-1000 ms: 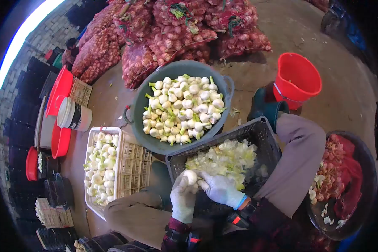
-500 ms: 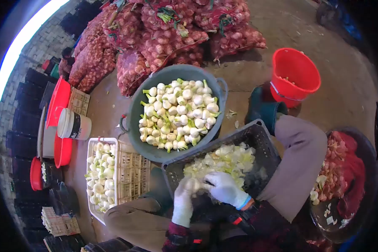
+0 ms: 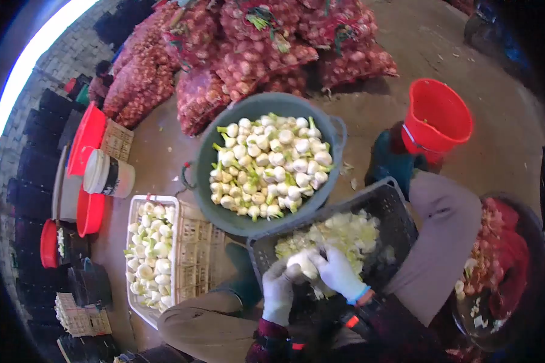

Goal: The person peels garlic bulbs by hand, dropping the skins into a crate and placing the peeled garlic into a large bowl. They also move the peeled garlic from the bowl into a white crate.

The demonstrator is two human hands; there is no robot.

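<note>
Both hands wear white gloves and meet above the near side of a black crate (image 3: 330, 213). Between them is a white garlic bulb (image 3: 303, 264). My left hand (image 3: 278, 291) grips it from the left, fingers curled round it. From the right, my right hand (image 3: 340, 276) closes its fingers on the bulb's upper side; its fingertips are partly blurred. Pale yellow-green peelings (image 3: 345, 235) lie in the crate below. Just beyond the crate stands a large grey-green tub (image 3: 203, 181) full of trimmed white garlic bulbs (image 3: 272, 163) with short green stems.
A white crate (image 3: 177, 254) of bulbs stands left of my legs. A red bucket (image 3: 440, 118) is at the right, beyond my boot. Red mesh sacks (image 3: 248, 57) are piled behind the tub. A dark basin (image 3: 466, 320) with reddish bulbs and netting sits far right.
The view has shifted, so most things appear further right. The white bulb between my hands now shows more clearly, and my right hand's fingers have moved upward over it.
</note>
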